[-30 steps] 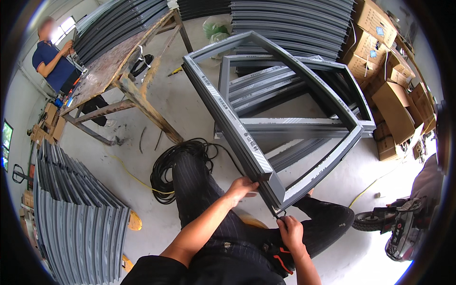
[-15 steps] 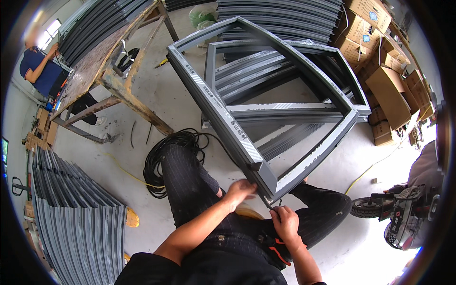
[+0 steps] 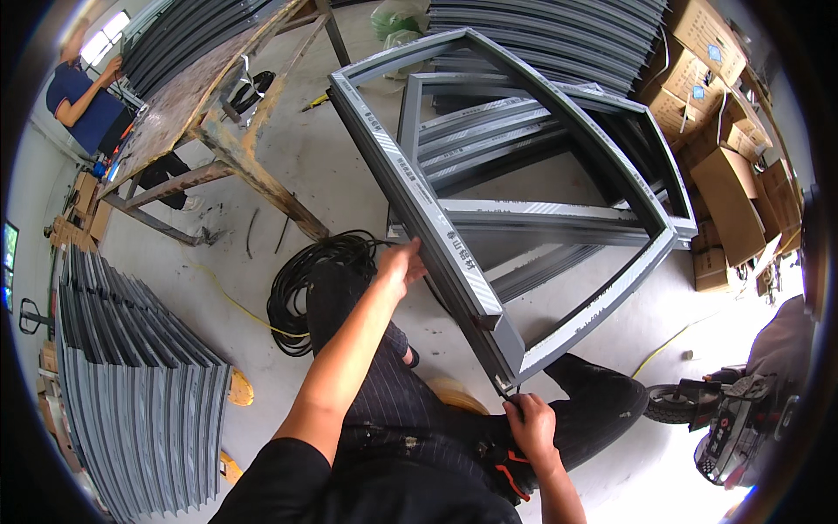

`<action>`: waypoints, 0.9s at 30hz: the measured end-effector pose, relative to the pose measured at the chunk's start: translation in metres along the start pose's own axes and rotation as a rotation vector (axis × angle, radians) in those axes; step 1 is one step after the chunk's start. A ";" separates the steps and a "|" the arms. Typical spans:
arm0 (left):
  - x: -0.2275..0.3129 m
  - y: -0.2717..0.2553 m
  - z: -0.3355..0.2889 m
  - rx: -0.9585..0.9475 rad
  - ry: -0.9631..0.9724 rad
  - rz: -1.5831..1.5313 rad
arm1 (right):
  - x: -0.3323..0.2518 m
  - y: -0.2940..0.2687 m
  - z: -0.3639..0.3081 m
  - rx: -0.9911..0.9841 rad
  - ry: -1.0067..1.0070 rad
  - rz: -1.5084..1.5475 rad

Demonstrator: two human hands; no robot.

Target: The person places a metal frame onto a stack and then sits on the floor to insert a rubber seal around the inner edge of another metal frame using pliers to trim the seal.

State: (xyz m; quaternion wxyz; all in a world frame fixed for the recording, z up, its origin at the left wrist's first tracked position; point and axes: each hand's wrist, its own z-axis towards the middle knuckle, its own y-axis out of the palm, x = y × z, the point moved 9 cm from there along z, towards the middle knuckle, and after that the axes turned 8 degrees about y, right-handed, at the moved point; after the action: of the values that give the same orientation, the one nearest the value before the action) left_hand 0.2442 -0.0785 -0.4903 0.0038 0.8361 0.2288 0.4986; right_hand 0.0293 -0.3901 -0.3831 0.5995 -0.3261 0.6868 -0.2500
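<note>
A grey window frame with a curved side and patterned film slants up in front of me, its nearest corner above my lap. My left hand is at the frame's left outer side, with fingers curled where a black strip leads over from the coil. At the near corner, my right hand is closed on the end of a thin black strip, just below the frame. The black coil lies on the floor by my left knee. What is inside my left fingers is mostly hidden.
More grey frames lie behind. Stacked grey profiles stand at left. A worn workbench and a person are at far left. Cardboard boxes and a two-wheeler are at right.
My left hand has moved up along the frame's left side, away from the near corner. My right hand stays by that corner, slightly lower. The view has shifted a little.
</note>
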 end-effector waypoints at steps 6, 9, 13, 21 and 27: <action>-0.002 0.017 0.000 -0.004 -0.125 -0.140 | -0.021 -0.015 0.004 -0.136 -0.096 -0.132; -0.025 0.027 -0.036 0.004 -0.114 -0.038 | -0.049 -0.073 0.017 -0.052 -0.170 0.031; -0.095 0.046 -0.113 -0.061 -0.137 -0.044 | -0.065 -0.138 0.089 0.189 -0.236 -0.169; -0.097 0.061 -0.129 0.053 -0.107 0.047 | -0.008 -0.128 0.198 0.228 -0.228 -0.419; -0.081 0.024 -0.126 0.143 -0.017 0.285 | -0.016 -0.110 0.151 0.349 -0.185 -0.396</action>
State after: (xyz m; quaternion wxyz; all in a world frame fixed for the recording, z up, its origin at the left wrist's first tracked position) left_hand 0.1157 -0.1597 -0.4887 -0.1247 0.8625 0.1427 0.4693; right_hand 0.1960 -0.4433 -0.3154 0.6463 -0.3672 0.4988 -0.4458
